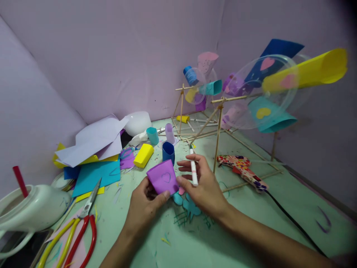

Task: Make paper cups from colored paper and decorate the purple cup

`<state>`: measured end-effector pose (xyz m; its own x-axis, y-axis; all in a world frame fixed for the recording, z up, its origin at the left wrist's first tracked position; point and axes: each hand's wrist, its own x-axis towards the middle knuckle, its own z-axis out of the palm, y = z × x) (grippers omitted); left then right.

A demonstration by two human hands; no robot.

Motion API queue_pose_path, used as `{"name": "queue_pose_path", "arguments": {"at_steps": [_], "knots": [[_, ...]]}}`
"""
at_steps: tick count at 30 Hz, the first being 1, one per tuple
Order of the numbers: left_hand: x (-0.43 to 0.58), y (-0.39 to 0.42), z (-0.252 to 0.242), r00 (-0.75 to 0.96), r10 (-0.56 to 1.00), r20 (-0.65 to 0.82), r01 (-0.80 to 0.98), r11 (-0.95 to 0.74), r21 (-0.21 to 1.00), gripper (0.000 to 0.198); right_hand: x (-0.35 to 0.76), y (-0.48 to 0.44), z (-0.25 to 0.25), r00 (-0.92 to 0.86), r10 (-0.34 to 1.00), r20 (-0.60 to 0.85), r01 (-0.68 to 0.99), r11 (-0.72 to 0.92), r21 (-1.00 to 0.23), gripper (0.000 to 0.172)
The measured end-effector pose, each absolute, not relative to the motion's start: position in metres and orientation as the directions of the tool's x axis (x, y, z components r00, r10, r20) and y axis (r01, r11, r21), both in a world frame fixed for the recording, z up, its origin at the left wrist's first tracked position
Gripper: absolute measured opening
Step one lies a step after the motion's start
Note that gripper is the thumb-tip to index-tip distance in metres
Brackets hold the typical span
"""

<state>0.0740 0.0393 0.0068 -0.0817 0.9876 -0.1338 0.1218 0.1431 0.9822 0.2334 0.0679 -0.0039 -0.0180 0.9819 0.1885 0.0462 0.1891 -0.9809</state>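
Note:
My left hand [150, 203] grips a purple paper tube [163, 176], flattened somewhat, with a heart outline drawn on its face. Between the fingers of my right hand [202, 180] is a white marker [193, 167], its dark tip pointing up and away; the thumb of that hand is at the tube's right edge. Just behind the purple tube stands a dark blue paper tube [168, 152]. A yellow paper tube [143, 155] lies to its left. Farther back are a teal tube [152, 136] and a lilac tube [169, 133]. Blue paper scraps [191, 204] lie below my hands.
Two stick frames carry wheels of clear discs [260, 93] and coloured paper cups at the right. A patterned glue gun [242, 171] with a black cord lies beneath. On the left are scissors [83, 223], stacked coloured paper [96, 175] and a white pot [41, 206].

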Motion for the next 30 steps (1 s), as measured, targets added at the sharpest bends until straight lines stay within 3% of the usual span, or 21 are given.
{"name": "queue_pose_path", "arguments": {"at_steps": [3, 5, 8, 12, 22, 30], "knots": [[0.075, 0.037, 0.007, -0.081, 0.990, -0.116, 0.151, 0.127, 0.980, 0.060, 0.233, 0.061, -0.005, -0.033, 0.947, 0.320, 0.049, 0.321, -0.946, 0.035], [0.077, 0.035, 0.008, -0.080, 0.990, -0.118, 0.141, 0.129, 0.982, 0.059, 0.237, 0.058, -0.003, 0.052, 0.879, 0.474, 0.010, 0.474, -0.880, 0.021], [0.079, 0.033, 0.012, -0.065, 0.988, -0.137, 0.122, 0.144, 0.982, 0.057, 0.248, 0.057, 0.002, 0.154, 0.793, 0.589, -0.084, 0.605, -0.792, 0.018], [0.079, 0.033, 0.011, -0.002, 0.988, -0.154, 0.102, 0.154, 0.983, 0.055, 0.254, 0.061, 0.005, 0.085, 0.805, 0.587, -0.109, 0.593, -0.798, 0.015], [0.077, 0.033, 0.007, 0.077, 0.983, -0.167, 0.143, 0.155, 0.978, 0.056, 0.250, 0.064, -0.003, -0.108, 0.785, 0.610, 0.076, 0.619, -0.782, 0.011], [0.079, 0.032, 0.010, 0.086, 0.981, -0.174, 0.136, 0.162, 0.977, 0.054, 0.248, 0.064, -0.008, -0.126, 0.788, 0.603, 0.101, 0.615, -0.782, 0.010]]}}
